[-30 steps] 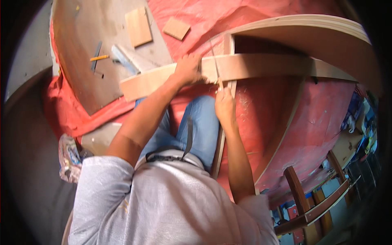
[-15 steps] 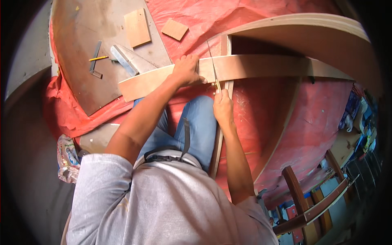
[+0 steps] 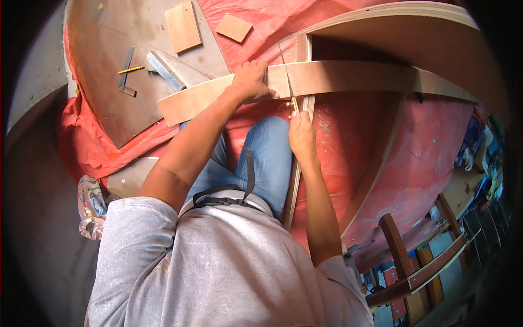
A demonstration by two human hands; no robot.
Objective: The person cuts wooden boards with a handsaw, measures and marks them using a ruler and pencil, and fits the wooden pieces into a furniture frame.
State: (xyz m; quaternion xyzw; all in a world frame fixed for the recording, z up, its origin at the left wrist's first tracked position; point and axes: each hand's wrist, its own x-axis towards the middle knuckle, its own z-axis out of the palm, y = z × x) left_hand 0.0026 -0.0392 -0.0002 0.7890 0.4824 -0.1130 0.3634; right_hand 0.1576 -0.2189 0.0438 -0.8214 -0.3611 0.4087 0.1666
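A long, slightly curved plywood strip [image 3: 348, 77] lies crosswise in front of me. My left hand [image 3: 252, 83] grips it left of the saw, fingers over the far edge and thumb toward the near one. In my right hand [image 3: 303, 139] is the handle of a handsaw [image 3: 288, 79], closed in the fingers. Its thin blade crosses the strip at a steep angle, and the tip reaches past the far edge. How deep the teeth sit in the wood I cannot tell. Beneath the strip, just right of the blade, runs a narrow plywood edge [image 3: 308, 103].
A wide curved plywood panel [image 3: 403, 19] rises at the far right. On a brown board [image 3: 109, 71] at the left lie a try square [image 3: 127, 73], a yellow pencil [image 3: 131, 70] and a wood block [image 3: 183, 27]. Another block [image 3: 234, 27] rests on red sheeting [image 3: 261, 13]. Wooden frames [image 3: 419, 280] stand lower right.
The view has shifted, so the strip and boards sit higher in the picture. Both hands keep their holds, and the saw still lies across the strip at about the same place.
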